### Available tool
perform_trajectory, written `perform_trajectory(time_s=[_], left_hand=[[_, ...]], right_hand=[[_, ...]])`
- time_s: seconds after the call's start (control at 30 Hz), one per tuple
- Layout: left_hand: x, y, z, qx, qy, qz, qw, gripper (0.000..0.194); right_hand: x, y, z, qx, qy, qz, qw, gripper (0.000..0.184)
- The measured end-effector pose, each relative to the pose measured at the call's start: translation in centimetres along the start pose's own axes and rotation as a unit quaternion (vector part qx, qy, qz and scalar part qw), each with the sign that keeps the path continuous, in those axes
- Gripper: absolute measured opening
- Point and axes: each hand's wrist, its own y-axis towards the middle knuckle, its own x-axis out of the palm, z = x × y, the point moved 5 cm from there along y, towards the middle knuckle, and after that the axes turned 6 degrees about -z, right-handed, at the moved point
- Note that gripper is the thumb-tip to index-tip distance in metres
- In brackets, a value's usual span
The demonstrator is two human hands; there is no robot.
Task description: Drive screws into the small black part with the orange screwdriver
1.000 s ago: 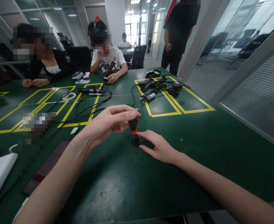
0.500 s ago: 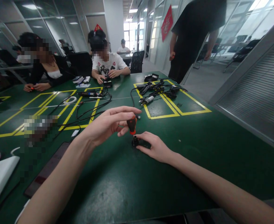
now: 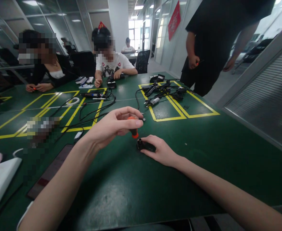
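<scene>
In the middle of the frame, a small part point(image 3: 140, 145) sits on the table point(image 3: 121, 192), between the fingers of the right hand point(image 3: 160, 150); a screwdriver point(image 3: 134, 132) in the left hand point(image 3: 115, 123) is just above it. At lower left, a phone point(image 3: 48, 171) lies right of a box point(image 3: 4, 181). Beyond the hands, a cable coil point(image 3: 73, 101) lies at left and a cable pile point(image 3: 177, 93) at right, within taped rectangles point(image 3: 170, 119). Two seated people point(image 3: 112, 67) are behind the table at upper left and upper centre; another person point(image 3: 210, 41) stands at upper right.

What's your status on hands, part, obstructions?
Left hand gripping orange-and-black tool. Right hand fingers on black part, just below tool. Cable end beyond left hand; no obstruction visible between tool and part.
</scene>
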Motion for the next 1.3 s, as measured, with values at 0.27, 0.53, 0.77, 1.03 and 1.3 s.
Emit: perform_trajectory(time_s=[0.27, 0.53, 0.77, 1.03, 1.3], left_hand=[[0.5, -0.1, 0.0, 0.013, 0.055, 0.007, 0.998, 0.045], [1.9, 0.0, -0.7, 0.016, -0.038, -0.083, 0.996, 0.033], [2.2, 0.0, -0.9, 0.006, -0.023, -0.067, 0.997, 0.032], [-0.6, -0.2, 1.2, 0.158, 0.045, 0.140, 0.976, 0.043], [-2.6, 1.4, -2.8, -0.029, 0.374, 0.047, 0.926, 0.024]], right_hand=[[-0.1, -0.3, 0.1, -0.003, 0.006, 0.007, 1.000, 0.028], [-0.2, -0.3, 0.1, -0.008, 0.009, 0.006, 1.000, 0.023], [-0.1, -0.2, 0.3, 0.000, 0.021, -0.002, 1.000, 0.022], [0.2, -0.1, 0.9, 0.042, 0.050, -0.021, 0.998, 0.028], [-2.9, 0.4, -0.2, 0.156, 0.182, -0.052, 0.969, 0.026]])
